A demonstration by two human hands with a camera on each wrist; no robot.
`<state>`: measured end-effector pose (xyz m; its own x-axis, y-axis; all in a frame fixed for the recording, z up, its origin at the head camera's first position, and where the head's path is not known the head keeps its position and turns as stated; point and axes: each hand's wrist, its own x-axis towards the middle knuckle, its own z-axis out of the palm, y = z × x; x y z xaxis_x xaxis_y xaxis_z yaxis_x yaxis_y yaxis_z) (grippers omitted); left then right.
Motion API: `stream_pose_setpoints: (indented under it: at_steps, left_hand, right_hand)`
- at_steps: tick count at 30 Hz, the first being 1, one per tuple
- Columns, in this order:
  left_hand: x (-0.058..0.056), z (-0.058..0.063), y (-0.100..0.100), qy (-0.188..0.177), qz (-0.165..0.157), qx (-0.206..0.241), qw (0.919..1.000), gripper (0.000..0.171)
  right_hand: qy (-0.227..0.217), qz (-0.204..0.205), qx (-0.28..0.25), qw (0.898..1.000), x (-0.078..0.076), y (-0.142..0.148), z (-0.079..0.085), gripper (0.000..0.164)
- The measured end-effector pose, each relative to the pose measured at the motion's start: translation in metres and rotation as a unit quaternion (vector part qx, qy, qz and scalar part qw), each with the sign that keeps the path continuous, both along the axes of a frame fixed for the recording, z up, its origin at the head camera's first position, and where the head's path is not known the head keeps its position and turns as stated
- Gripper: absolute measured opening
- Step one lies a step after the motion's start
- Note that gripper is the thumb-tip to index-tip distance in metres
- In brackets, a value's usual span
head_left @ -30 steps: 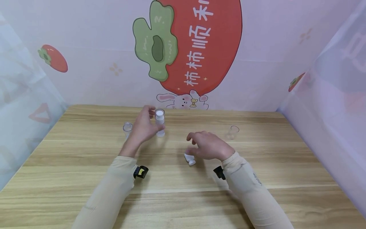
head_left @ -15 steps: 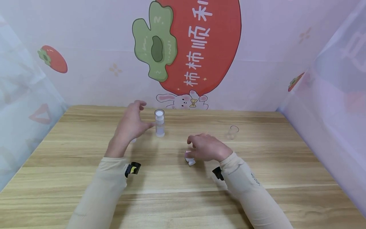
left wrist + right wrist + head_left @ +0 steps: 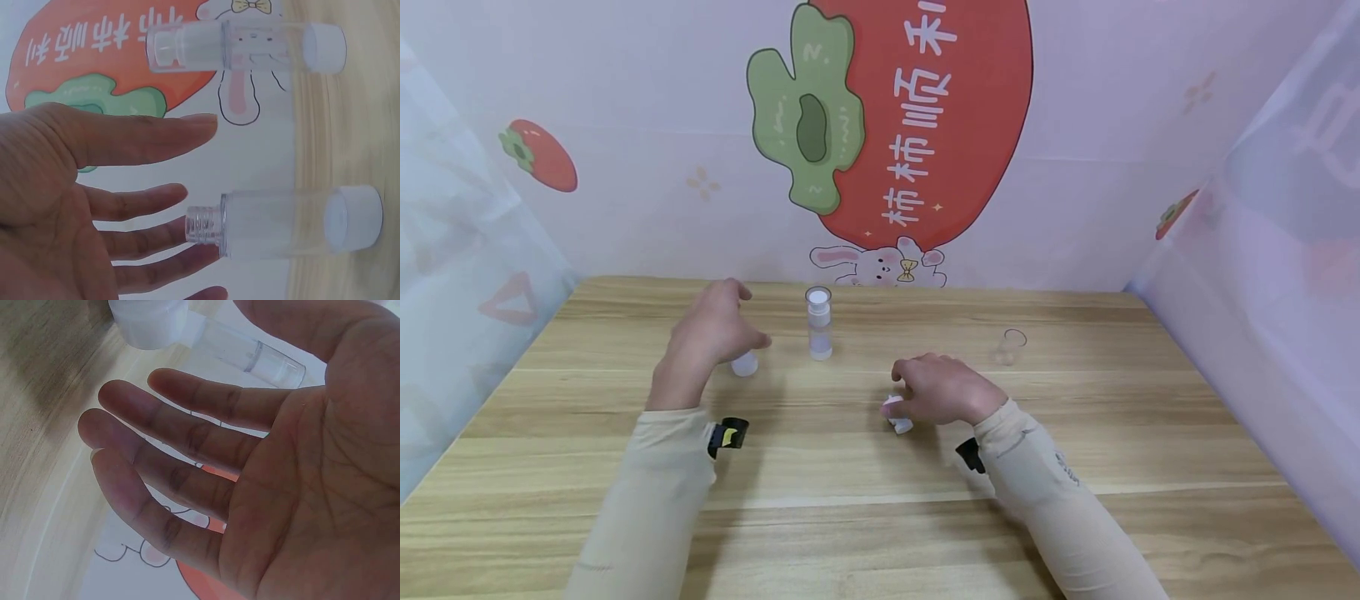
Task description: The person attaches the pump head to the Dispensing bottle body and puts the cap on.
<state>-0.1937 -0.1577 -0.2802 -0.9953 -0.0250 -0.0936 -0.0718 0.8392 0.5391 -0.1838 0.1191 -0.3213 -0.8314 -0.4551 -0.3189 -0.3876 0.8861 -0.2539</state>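
Observation:
My left hand (image 3: 706, 327) hovers around the top of an uncapped clear bottle with a white base (image 3: 744, 364), fingers spread. In the left wrist view that clear bottle (image 3: 269, 224) shows its bare threaded neck beside my fingertips, ungripped. To its right stands a second bottle (image 3: 820, 333), topped by a white pump under a clear cap. My right hand (image 3: 949, 388) is over a small white pump head (image 3: 901, 423) lying on the table, which it partly hides. From the right wrist, the fingers (image 3: 181, 431) bend loosely with nothing in the palm, and the white part (image 3: 150, 325) is beyond them.
A clear cap (image 3: 1009, 348) stands at the right rear of the wooden table (image 3: 880, 533). Printed cloth walls (image 3: 647, 208) enclose the table at the back and both sides. Each wrist wears a black camera (image 3: 730, 433).
My left hand has let go of the pump-topped bottle and moved left to the uncapped one. My right hand has barely moved over the white pump head.

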Motion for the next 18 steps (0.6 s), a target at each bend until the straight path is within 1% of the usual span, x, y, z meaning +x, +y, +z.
stream_pose_setpoints:
  at_steps: [4, 8, 12, 18]
  left_hand:
    - [-0.001, -0.002, -0.005, -0.031, 0.003, -0.013, 0.9994, 0.071]
    - [-0.002, -0.006, -0.010, -0.055, -0.004, -0.017, 0.9984, 0.071]
    - [-0.003, -0.009, -0.013, -0.066, -0.011, -0.023, 0.9975, 0.067]
    - [-0.005, -0.014, -0.016, -0.076, -0.012, -0.034, 0.9965, 0.051]
  right_hand:
    - [0.001, 0.004, 0.000, 1.000, 0.000, 0.000, 0.000, 0.056]
    - [0.002, 0.005, 0.000, 1.000, 0.000, 0.000, 0.000, 0.056]
    - [0.004, 0.005, 0.001, 1.000, 0.000, 0.000, -0.001, 0.055]
    - [0.004, 0.007, 0.006, 1.000, 0.000, -0.001, -0.002, 0.053]
